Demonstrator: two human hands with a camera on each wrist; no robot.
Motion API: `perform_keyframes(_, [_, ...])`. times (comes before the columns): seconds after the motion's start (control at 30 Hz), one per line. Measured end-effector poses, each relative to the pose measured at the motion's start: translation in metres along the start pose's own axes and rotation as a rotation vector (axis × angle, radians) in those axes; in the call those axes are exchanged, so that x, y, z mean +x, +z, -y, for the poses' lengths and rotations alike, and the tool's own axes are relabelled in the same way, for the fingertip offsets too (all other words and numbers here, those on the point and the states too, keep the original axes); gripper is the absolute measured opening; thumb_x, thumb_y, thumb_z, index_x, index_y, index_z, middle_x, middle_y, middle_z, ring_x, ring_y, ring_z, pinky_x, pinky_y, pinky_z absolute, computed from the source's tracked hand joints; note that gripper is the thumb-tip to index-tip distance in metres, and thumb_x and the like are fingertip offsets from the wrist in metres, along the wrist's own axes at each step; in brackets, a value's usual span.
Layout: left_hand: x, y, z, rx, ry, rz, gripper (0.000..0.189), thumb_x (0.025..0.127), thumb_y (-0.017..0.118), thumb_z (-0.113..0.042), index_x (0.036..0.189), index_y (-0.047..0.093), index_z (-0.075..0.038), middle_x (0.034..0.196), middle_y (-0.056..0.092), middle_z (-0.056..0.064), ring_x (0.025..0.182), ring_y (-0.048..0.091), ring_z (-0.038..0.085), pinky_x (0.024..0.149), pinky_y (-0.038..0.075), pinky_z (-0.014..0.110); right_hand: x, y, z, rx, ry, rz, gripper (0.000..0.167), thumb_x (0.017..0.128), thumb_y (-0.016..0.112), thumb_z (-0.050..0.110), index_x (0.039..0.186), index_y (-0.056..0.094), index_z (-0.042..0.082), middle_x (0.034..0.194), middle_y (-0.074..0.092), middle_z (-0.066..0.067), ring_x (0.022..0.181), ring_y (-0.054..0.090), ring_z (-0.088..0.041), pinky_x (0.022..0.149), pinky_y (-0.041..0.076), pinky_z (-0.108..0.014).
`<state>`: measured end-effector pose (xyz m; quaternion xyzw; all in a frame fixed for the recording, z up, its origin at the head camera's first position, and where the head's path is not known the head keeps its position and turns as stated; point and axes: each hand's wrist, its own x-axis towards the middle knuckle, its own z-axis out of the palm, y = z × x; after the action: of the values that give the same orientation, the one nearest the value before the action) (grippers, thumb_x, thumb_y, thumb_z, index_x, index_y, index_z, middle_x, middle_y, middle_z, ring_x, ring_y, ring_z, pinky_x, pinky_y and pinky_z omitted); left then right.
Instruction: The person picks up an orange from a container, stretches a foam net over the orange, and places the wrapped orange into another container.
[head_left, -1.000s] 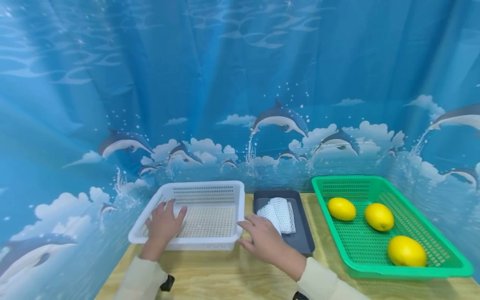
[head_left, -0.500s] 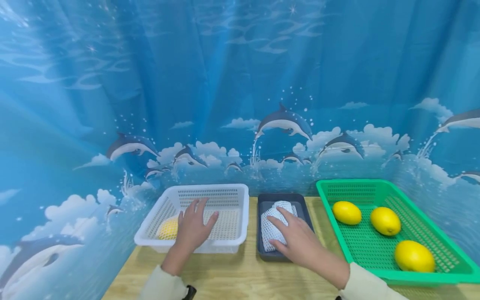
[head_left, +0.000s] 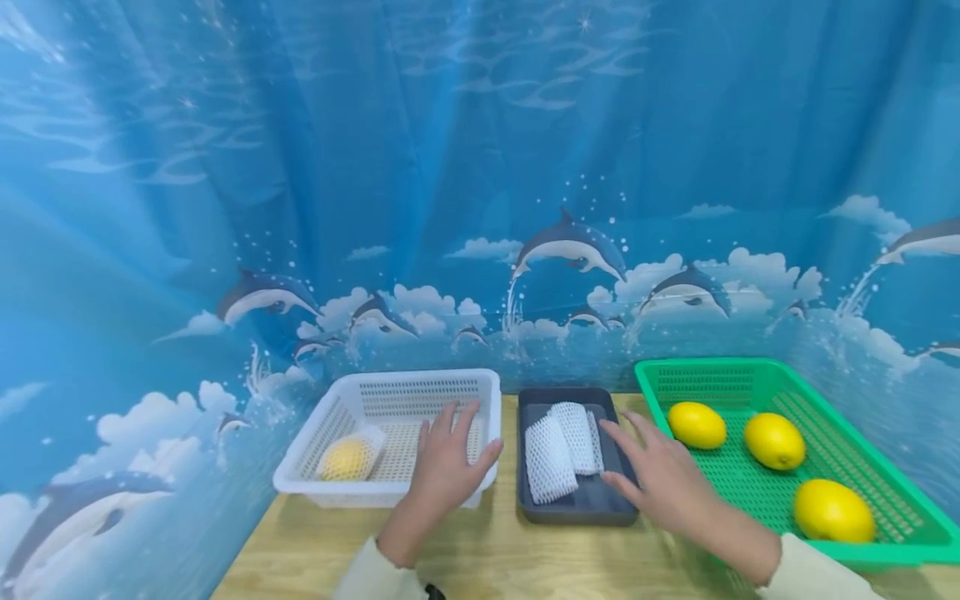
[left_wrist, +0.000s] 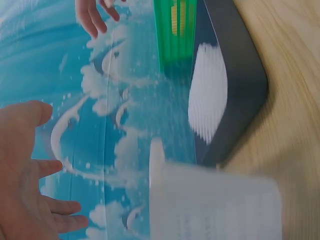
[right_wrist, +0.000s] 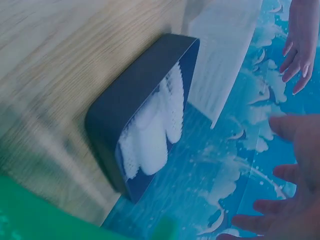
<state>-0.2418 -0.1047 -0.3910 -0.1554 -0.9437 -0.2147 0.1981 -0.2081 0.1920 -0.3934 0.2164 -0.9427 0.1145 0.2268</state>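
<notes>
Tabletop foremost; left grip spreads empty over the white basket containing one netted lemon, right grip likewise beside a tray that seemingly keeps white nets handy; green basket walls probably stop lemons rolling.

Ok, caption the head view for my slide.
Two hands, a netted lemon in a white basket, nets in a tray, three bare lemons in a green basket.

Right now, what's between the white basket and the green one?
In the head view: a dark tray holding white foam nets, the right hand overlapping its right edge.
</notes>
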Motion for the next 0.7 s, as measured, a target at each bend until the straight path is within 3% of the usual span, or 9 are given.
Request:
perform_keyframes(0.43, [0.009, 0.027, -0.059, -0.043, 0.064, 0.165, 0.069, 0.093, 0.048, -0.062, 0.15, 0.036, -0.025, 0.15, 0.036, 0.017, 0.139, 0.032, 0.036, 0.113, 0.018, 0.063, -0.014, -0.007, -0.03, -0.031, 0.146, 0.013, 0.056, 0.09, 0.068, 0.028, 0.136, 0.048, 0.003, 0.136, 0.045, -0.032, 0.118, 0.048, -0.051, 0.082, 0.048, -0.066])
perform_keyframes(0.7, [0.009, 0.045, -0.083, -0.064, 0.094, 0.239, 0.07, 0.092, 0.049, -0.064, 0.151, 0.033, -0.031, 0.154, 0.032, 0.015, 0.141, 0.03, 0.036, 0.112, 0.021, 0.063, -0.022, -0.011, -0.055, -0.046, 0.231, 0.066, 0.06, 0.091, 0.067, 0.033, 0.138, 0.046, 0.002, 0.134, 0.042, -0.036, 0.115, 0.046, -0.055, 0.067, 0.049, -0.066])
